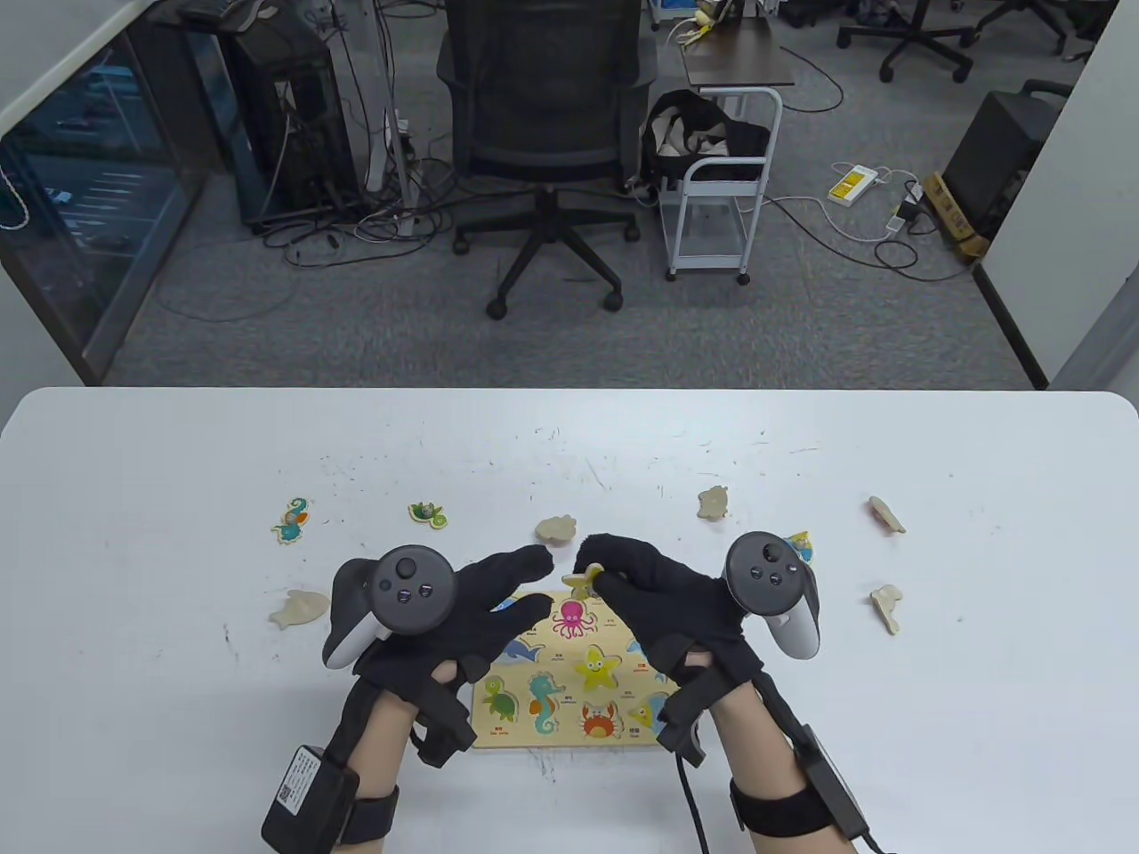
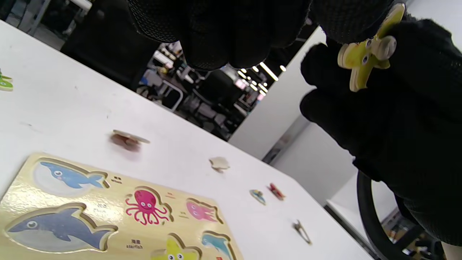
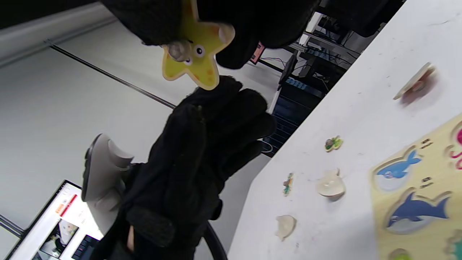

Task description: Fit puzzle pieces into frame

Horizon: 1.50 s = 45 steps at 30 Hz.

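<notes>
Now R hand [image 1: 658, 596] pinching starfish pc [image 3: 193, 56], L hand [image 1: 485, 614] open alongside

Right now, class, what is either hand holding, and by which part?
The right hand pinches the yellow starfish piece by its upper arms, above the board. The left hand holds nothing.

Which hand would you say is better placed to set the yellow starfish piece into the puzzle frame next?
Probably the right hand: its fingers already pinch the starfish piece above the frame. The left hand is open beside it, holding nothing.
</notes>
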Each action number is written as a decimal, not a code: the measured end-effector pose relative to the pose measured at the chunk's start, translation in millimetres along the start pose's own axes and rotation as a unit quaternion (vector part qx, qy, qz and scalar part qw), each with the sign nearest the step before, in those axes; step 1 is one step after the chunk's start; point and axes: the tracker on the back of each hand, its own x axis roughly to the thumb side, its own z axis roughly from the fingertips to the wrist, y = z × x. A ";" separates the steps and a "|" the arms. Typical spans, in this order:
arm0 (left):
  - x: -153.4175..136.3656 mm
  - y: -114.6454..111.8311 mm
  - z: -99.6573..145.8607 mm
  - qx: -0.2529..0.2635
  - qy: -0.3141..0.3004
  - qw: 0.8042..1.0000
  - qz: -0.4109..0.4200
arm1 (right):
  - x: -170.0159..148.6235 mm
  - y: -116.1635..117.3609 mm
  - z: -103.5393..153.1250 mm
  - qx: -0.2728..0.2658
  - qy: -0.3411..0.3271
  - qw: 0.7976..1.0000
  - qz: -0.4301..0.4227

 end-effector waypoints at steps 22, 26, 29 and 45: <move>-1.1 7.1 6.2 0.074 -0.029 0.991 0.112 | -6.3 18.5 4.2 -0.059 0.031 0.996 0.062; -4.0 10.0 8.1 0.085 -0.024 0.990 0.109 | -7.8 27.4 0.6 -0.048 0.044 0.995 0.082; -4.3 9.7 8.0 0.088 -0.022 0.990 0.107 | -7.0 35.2 -1.4 -0.013 0.063 0.990 0.122; -3.1 8.9 6.1 0.088 -0.034 0.995 0.041 | -16.1 37.7 -7.1 0.044 0.083 0.990 0.108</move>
